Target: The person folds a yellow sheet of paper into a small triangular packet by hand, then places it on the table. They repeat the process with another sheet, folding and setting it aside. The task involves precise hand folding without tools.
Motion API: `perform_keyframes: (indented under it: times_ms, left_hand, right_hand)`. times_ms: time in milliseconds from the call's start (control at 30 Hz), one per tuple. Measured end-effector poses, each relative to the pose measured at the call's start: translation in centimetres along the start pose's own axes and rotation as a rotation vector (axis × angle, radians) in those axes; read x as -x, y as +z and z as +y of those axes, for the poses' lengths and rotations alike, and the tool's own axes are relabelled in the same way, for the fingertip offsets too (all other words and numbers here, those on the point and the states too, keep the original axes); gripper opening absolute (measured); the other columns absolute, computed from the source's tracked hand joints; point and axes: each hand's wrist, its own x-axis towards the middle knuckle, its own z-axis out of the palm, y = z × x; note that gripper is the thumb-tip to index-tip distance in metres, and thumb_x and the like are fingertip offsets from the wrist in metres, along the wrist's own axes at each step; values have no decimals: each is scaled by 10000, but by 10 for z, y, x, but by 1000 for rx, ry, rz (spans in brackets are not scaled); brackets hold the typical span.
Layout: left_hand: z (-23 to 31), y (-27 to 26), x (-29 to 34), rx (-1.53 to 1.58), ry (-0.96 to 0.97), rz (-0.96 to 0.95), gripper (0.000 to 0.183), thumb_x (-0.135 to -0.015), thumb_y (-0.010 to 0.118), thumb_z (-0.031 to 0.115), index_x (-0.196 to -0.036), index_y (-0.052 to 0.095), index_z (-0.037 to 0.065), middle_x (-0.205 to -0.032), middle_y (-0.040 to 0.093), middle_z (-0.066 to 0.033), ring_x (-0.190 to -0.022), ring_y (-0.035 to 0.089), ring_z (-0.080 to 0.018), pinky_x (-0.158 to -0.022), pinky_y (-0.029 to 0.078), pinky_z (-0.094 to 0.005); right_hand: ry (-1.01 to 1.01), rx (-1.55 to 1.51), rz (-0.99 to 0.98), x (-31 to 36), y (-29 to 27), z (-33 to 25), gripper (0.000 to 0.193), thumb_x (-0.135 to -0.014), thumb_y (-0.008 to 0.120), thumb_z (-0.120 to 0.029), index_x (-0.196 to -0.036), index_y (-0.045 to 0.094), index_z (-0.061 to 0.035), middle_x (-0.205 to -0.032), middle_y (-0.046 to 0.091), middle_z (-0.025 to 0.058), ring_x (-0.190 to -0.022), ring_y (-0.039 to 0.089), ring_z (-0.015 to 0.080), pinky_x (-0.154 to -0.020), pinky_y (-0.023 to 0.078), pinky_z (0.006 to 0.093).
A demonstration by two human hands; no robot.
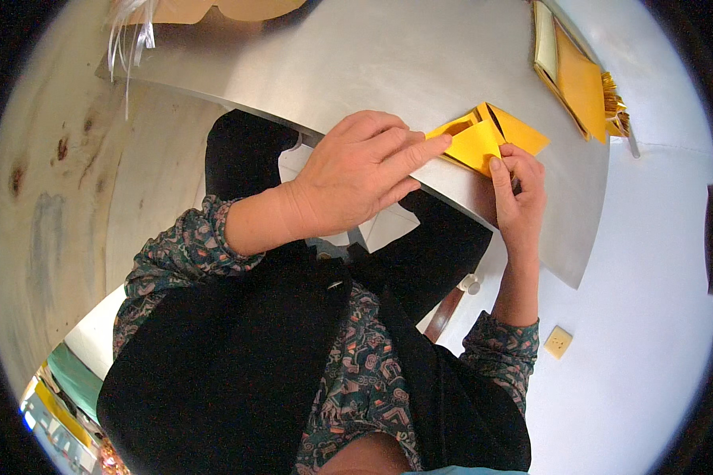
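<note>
A folded piece of yellow paper [477, 146] lies at the near edge of the grey table, its layers standing apart with a dark gap between them. My right hand [521, 186] pinches its near right edge between thumb and bent fingers. From the left, my left hand [360, 162] reaches across with the palm down. Its index fingertip rests on the left end of the paper, while the thumb stays apart below. What the other left fingertips touch is hidden behind the hand.
Yellow folded sheets [578, 79] are stacked at the table's far right, against a white wall [650, 261]. Whitish strips [135, 36] hang over the far left edge of the grey table [356, 63]. A pale, stained wooden surface [71, 198] is at left.
</note>
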Motion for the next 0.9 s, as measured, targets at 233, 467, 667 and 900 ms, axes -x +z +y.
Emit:
perform_keyframes:
  times_ms: [233,467,667,900]
  left_hand:
    - [1,-1,4,61,-50,-11,624,-751,799,183,-1338,621,69,-1259,618,-91,-1180,551,-305,-1036,474,-425]
    - [2,-3,10,39,-43,-15,567,-775,796,173,-1301,628,43,-1253,596,-96,-1197,528,-291,-1047,455,-425]
    - [1,-2,10,35,-38,12,641,-736,799,166,-1348,619,100,-1282,608,-74,-1186,539,-298,-1030,478,-422]
    - [3,-1,9,33,-42,42,510,-787,771,143,-1277,646,69,-1175,591,-70,-1162,530,-264,-1021,453,-404]
  right_hand:
    - [10,52,-10,-5,2,-4,140,-907,746,-165,-886,687,-40,-1055,715,108,-1037,602,266,-930,473,376]
    - [-63,101,8,-7,6,-8,130,-887,752,-147,-873,675,-44,-1015,716,97,-1001,606,264,-935,442,381]
    - [-69,118,30,-9,9,-8,126,-880,750,-130,-846,659,-50,-997,714,93,-981,607,264,-918,438,384]
    - [-60,140,36,-10,10,-9,120,-882,748,-115,-845,653,-50,-985,708,94,-965,598,264,-894,451,376]
